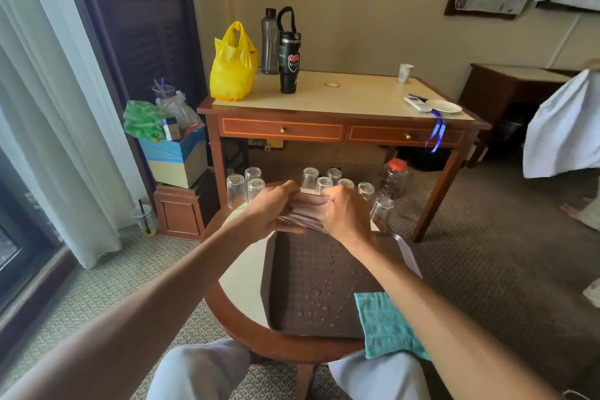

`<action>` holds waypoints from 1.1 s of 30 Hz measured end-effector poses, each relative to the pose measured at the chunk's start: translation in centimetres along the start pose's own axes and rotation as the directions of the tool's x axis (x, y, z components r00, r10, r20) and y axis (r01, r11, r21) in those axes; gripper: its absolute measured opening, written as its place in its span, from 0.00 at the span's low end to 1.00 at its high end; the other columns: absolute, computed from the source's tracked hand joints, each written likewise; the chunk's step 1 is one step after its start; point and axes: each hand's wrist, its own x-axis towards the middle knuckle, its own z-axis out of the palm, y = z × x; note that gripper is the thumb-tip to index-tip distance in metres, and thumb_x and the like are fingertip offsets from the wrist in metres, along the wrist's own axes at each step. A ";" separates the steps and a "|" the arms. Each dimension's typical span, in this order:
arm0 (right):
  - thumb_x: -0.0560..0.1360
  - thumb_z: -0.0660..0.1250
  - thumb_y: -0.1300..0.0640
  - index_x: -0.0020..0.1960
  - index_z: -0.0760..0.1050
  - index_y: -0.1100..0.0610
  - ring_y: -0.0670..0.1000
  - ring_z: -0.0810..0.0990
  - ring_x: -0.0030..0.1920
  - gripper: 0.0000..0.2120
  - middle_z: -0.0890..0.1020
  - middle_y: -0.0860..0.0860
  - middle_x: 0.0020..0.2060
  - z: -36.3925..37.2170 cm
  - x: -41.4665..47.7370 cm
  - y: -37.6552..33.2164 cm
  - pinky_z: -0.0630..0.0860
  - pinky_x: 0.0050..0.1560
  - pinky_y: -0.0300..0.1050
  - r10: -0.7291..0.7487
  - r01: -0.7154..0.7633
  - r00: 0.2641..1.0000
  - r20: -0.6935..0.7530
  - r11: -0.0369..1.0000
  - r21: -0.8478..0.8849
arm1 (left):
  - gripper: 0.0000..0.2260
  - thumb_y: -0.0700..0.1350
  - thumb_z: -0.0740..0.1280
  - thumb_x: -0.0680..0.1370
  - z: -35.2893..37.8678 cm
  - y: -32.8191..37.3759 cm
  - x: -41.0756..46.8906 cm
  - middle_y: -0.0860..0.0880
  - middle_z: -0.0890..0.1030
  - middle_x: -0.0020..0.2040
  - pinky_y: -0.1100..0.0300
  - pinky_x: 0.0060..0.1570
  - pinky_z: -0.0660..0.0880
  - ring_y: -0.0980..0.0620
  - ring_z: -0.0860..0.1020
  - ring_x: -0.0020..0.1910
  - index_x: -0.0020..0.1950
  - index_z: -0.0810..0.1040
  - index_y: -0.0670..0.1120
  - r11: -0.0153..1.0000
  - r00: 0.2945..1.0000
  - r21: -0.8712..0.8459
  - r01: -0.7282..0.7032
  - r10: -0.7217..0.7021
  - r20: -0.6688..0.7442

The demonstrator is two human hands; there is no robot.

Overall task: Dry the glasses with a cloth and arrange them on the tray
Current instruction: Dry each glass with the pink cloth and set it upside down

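Note:
Both hands hold one clear glass (305, 216) on its side above the far end of the brown tray (311, 286). My left hand (269, 209) grips its left end; my right hand (347, 214) grips its right end. Water drops dot the tray. A teal cloth (386, 325) lies on the tray's near right corner, under my right forearm. Several glasses stand upside down on the round table beyond my hands: a group at the left (235, 190) and more at the right (381, 209).
The tray sits on a small round wooden table (240, 276) over my knees. Behind it stands a desk (357, 97) with a yellow bag (232, 65), bottles and a plate. A jar (393, 177) is on the carpet. A person in white (565, 127) stands at right.

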 end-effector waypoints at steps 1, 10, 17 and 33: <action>0.71 0.68 0.60 0.48 0.84 0.57 0.57 0.83 0.38 0.08 0.85 0.55 0.41 1.0 0.3 0.2 0.78 0.33 0.45 0.129 -0.137 0.985 0.118 0.989 0.063 | 0.09 0.48 0.62 0.85 0.1 0.2 0.2 0.42 0.84 0.45 0.52 0.37 0.84 0.46 0.86 0.43 0.53 0.78 0.43 0.997 0.998 0.046 -0.057 0.059 -0.035; 0.84 0.53 0.48 0.39 0.74 0.59 0.42 0.59 0.16 0.21 0.75 0.47 0.25 -0.2 -0.1 -0.3 0.55 0.21 0.33 -0.071 -0.936 0.238 0.969 0.250 0.248 | 0.13 0.46 0.62 0.83 -0.5 0.1 1.0 0.46 0.83 0.40 0.67 0.34 0.76 0.55 0.80 0.37 0.47 0.82 0.40 0.718 0.812 0.505 -0.479 0.581 -0.056; 0.75 0.59 0.64 0.41 0.80 0.63 0.60 0.83 0.38 0.11 0.84 0.59 0.37 0.0 0.4 -1.7 0.74 0.35 0.46 0.204 -0.221 0.955 0.216 0.974 0.055 | 0.09 0.49 0.64 0.84 -1.6 0.3 0.9 0.43 0.83 0.48 0.56 0.43 0.82 0.46 0.84 0.47 0.54 0.79 0.45 1.000 0.995 0.023 -0.014 0.011 0.097; 0.83 0.57 0.45 0.40 0.77 0.60 0.45 0.74 0.22 0.23 0.78 0.50 0.26 1.4 0.0 -2.9 0.68 0.21 0.36 0.144 -0.837 0.508 0.849 0.315 0.447 | 0.12 0.48 0.63 0.85 -2.6 0.3 2.6 0.45 0.83 0.44 0.60 0.40 0.80 0.50 0.83 0.43 0.51 0.82 0.43 0.755 0.832 0.449 -0.478 0.552 -0.044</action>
